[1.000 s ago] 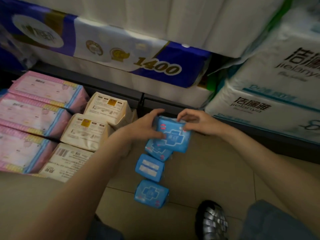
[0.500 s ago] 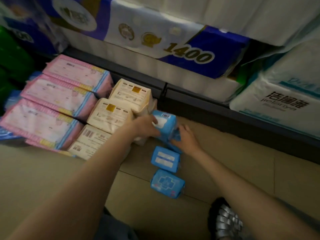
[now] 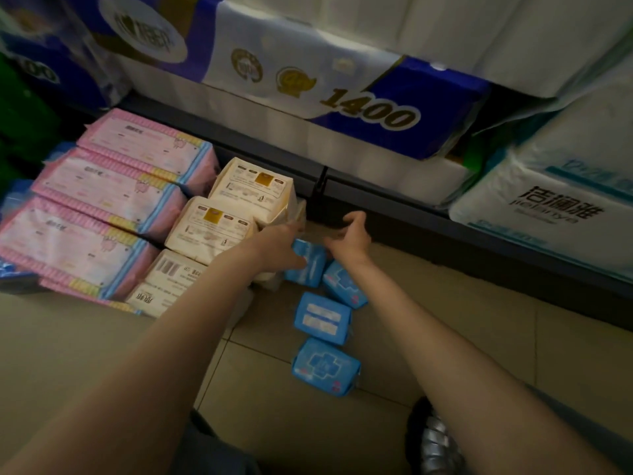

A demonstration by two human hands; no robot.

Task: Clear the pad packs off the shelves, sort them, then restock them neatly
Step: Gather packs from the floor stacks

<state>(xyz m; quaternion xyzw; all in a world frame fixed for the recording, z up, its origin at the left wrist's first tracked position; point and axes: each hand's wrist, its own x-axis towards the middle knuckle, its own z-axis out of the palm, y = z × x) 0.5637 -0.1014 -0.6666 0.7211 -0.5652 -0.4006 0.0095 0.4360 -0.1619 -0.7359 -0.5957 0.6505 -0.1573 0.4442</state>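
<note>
While the left hand (image 3: 277, 248) holds a blue pack (image 3: 308, 264) upright on the floor (image 3: 462, 337) | right hand (image 3: 352, 234) just beside it, fingers loosely spread, empty | cream packs (image 3: 219, 224) adjacent.

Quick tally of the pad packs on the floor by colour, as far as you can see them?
Pink packs: 4 (top one; the lowest shows only an edge)
Cream packs: 4 (rearmost; front one)
Small blue packs: 4 (nearest; one in the left hand)
Total: 12 visible; blue wrapping at the far left is too cropped to count.
</note>
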